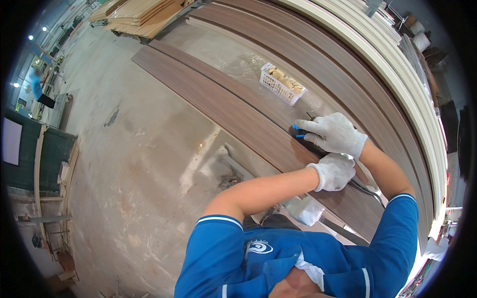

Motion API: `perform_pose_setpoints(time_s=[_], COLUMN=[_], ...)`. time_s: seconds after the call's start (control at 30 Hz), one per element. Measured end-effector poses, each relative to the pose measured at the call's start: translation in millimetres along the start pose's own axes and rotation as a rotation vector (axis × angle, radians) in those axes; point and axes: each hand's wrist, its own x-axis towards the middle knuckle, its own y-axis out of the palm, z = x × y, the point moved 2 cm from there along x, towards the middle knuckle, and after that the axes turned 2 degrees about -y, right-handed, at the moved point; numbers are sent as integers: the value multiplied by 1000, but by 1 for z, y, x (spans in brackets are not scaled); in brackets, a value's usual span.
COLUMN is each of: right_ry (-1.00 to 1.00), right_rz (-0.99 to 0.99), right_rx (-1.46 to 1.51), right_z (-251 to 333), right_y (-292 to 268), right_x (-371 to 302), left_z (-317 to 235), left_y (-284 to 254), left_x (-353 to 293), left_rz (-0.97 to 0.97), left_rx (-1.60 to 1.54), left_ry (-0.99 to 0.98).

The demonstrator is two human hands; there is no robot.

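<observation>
A long brown wood-grain board (208, 107) runs from the far left toward my right side. My right hand (337, 133), in a white glove, bends over a dark tool (309, 144) with blue parts on the board's far edge. Its fingertips lie along the blue parts, and the palm covers much of the tool. Just nearer to me, my left hand (334, 172), also gloved, is closed at the board; what its fingers grip is hidden. A black hose or cable (370, 190) trails from beneath my hands to the right.
Beyond the board stands a white plastic basket (283, 85) of small yellowish pieces. Further brown boards (318, 62) and long cream-coloured strips (392, 69) curve along the right. Wooden panels (136, 17) are stacked at the far left. Another person (37, 84) is in the left distance.
</observation>
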Motion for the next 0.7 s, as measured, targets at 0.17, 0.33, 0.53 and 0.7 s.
perform_pose_setpoints(time_s=[0.17,0.33,0.53,0.7], right_ry=[166,347,423,536], right_rz=[-214,-580,-670,-526], right_rx=[273,348,312,586], right_z=[-20,-40,-28,-25], right_y=[-13,-31,-31,-31], right_x=[-69,-175,-284,-329], left_z=[-1,-40,-146,-229], left_y=[9,32,84,134], left_x=[9,48,110,151], left_rz=[-17,74,160,121], left_rx=[18,-95,-82,-23], left_ry=[20,93,108,117])
